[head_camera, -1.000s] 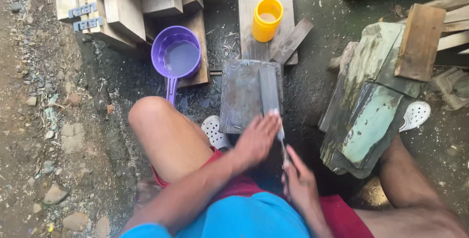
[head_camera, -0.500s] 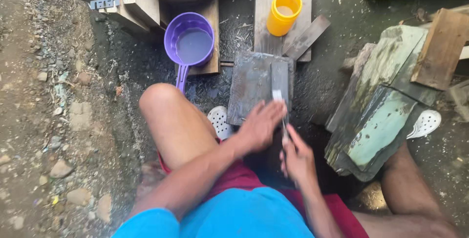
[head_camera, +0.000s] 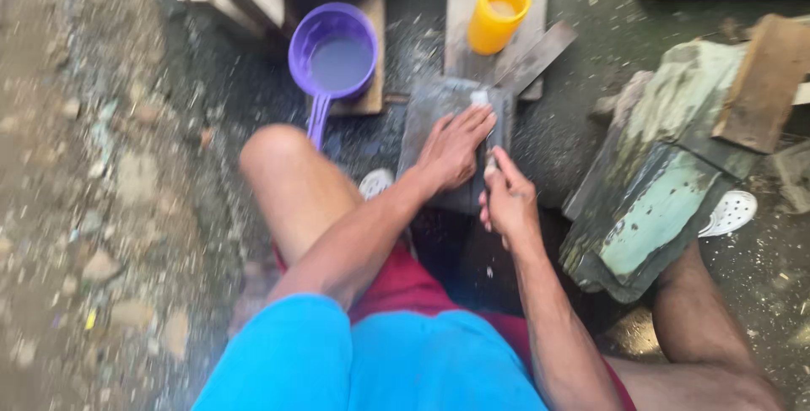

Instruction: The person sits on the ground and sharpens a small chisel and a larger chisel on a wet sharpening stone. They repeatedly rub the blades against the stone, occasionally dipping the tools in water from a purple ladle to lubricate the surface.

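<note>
the person squats on wet, gritty ground (head_camera: 202, 82) over a flat dark grey sharpening stone slab (head_camera: 430, 111) that lies between the knees, just short of a grey wooden plank (head_camera: 472, 6). the left hand (head_camera: 451, 151) lies open and flat, fingers spread and pressing down on a narrow metal blade (head_camera: 483, 105), whose pale tip shows beyond the fingertips near the slab's far edge. the right hand (head_camera: 509, 200) is closed in a fist just behind the left one, gripping what appears to be the blade's handle, though the handle itself is hidden inside the fist. judged from this arrangement, the grinding is under way rather than finished: the blade lies along the stone and the slab's surface looks wet, but how sharp the edge is cannot be told. a purple plastic dipper with a long handle (head_camera: 335, 52), holding water, stands on a wooden board to the left beyond the slab, and a yellow plastic cup (head_camera: 499, 13) stands on the plank beyond it. a slab of weathered, green-stained timber (head_camera: 658, 200) lies to the right, near a white perforated clog (head_camera: 732, 213).
</note>
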